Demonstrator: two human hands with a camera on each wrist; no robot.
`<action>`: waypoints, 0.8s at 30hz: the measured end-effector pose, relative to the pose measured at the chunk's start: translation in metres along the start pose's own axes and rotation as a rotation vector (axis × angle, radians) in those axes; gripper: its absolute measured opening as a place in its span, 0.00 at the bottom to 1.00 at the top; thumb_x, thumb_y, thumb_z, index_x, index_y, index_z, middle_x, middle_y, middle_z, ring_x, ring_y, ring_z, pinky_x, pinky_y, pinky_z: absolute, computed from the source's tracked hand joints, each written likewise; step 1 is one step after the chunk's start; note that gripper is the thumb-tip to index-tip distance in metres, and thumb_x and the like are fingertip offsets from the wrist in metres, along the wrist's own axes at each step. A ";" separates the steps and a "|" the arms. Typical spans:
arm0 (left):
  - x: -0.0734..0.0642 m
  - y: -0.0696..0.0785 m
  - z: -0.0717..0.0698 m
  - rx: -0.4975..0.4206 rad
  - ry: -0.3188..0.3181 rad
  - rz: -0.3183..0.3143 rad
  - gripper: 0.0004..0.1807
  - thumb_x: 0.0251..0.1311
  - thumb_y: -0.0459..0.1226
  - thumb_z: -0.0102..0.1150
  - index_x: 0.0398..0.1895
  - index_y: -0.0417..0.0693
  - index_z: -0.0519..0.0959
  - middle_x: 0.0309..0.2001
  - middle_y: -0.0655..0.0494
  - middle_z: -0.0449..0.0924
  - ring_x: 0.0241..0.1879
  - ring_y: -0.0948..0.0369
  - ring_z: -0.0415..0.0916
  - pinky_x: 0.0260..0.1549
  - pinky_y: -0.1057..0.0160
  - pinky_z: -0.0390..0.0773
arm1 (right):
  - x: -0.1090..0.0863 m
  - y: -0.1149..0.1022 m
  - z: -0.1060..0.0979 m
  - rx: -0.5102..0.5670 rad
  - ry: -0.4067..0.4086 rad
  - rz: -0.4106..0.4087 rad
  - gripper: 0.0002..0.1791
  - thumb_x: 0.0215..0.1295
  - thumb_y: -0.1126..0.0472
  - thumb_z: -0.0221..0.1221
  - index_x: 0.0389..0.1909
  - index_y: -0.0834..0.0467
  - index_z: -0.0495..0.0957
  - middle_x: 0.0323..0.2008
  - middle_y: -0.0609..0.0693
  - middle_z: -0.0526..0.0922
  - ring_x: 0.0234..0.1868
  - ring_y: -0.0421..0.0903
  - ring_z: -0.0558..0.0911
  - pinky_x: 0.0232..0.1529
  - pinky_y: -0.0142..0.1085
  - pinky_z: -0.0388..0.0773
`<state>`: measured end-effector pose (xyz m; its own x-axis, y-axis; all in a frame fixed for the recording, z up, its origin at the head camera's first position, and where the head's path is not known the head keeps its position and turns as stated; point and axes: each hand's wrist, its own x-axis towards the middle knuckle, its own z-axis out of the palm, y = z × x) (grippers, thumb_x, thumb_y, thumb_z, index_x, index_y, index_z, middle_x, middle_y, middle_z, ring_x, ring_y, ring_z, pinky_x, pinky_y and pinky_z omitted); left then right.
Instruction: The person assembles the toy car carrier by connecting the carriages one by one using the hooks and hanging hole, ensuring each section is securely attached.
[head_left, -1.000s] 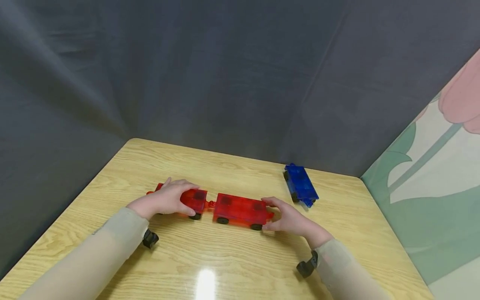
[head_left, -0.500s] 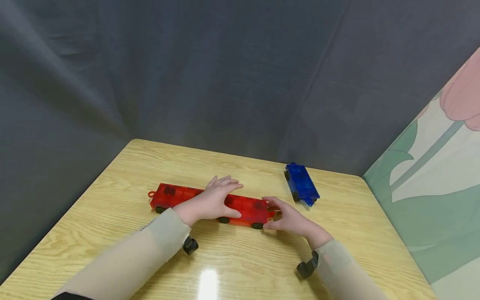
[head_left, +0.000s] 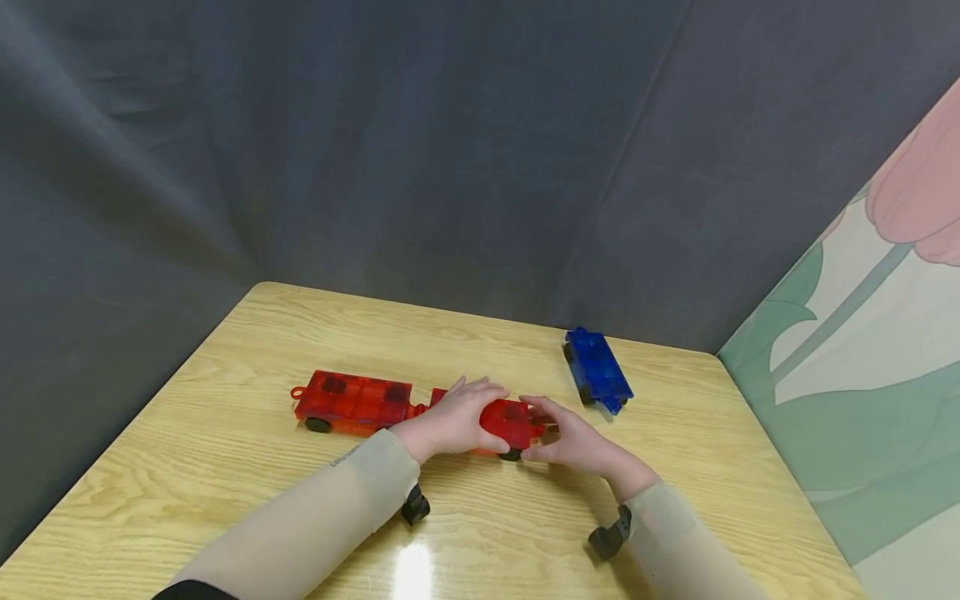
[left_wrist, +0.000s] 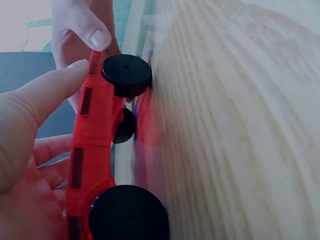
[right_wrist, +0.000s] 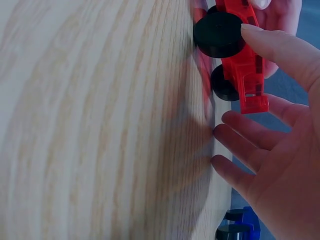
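Two see-through red toy train cars with black wheels stand in line on the table, linked by a coupling between them. The left car (head_left: 352,402) has a ring at its free end and no hand on it. My left hand (head_left: 450,422) is over the right car (head_left: 508,423), thumb on the near side and fingers on the far side, holding it. My right hand (head_left: 572,442) grips that car's right end, its thumb (right_wrist: 270,42) against a wheel in the right wrist view. The hook (right_wrist: 256,104) sticks out between thumb and fingers.
A blue toy train car (head_left: 598,368) stands at an angle near the back right of the wooden table (head_left: 247,492). A dark curtain (head_left: 420,167) hangs behind the table, and a flower-patterned cloth (head_left: 885,375) is on the right.
My left hand has moved right, from the left red car over the coupling to the right red car. The right hand has stayed at the right car's end.
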<state>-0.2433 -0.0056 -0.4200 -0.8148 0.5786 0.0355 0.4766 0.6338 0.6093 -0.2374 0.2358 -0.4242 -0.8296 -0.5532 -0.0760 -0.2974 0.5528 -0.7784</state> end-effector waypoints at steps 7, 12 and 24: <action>-0.001 -0.003 0.000 -0.041 -0.011 -0.019 0.42 0.52 0.51 0.74 0.70 0.48 0.70 0.67 0.53 0.69 0.72 0.52 0.56 0.72 0.48 0.39 | 0.000 -0.001 0.000 0.018 -0.006 -0.004 0.45 0.58 0.60 0.71 0.73 0.62 0.60 0.63 0.59 0.73 0.63 0.60 0.71 0.58 0.52 0.74; -0.001 -0.004 0.001 -0.028 -0.005 -0.018 0.42 0.51 0.52 0.74 0.69 0.50 0.71 0.66 0.55 0.70 0.70 0.54 0.59 0.72 0.49 0.39 | 0.001 -0.005 -0.006 -0.009 -0.035 0.017 0.45 0.58 0.58 0.71 0.73 0.60 0.59 0.64 0.59 0.72 0.63 0.60 0.70 0.60 0.54 0.71; 0.000 -0.004 0.001 -0.035 0.000 -0.001 0.41 0.52 0.52 0.74 0.68 0.50 0.71 0.66 0.54 0.70 0.69 0.56 0.61 0.72 0.51 0.41 | 0.018 -0.025 -0.054 -0.095 0.337 0.004 0.33 0.70 0.49 0.60 0.68 0.63 0.67 0.59 0.64 0.75 0.58 0.61 0.76 0.56 0.54 0.75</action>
<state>-0.2448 -0.0076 -0.4232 -0.8154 0.5779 0.0348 0.4638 0.6161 0.6366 -0.2708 0.2454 -0.3722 -0.9354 -0.3233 0.1433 -0.3235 0.6187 -0.7160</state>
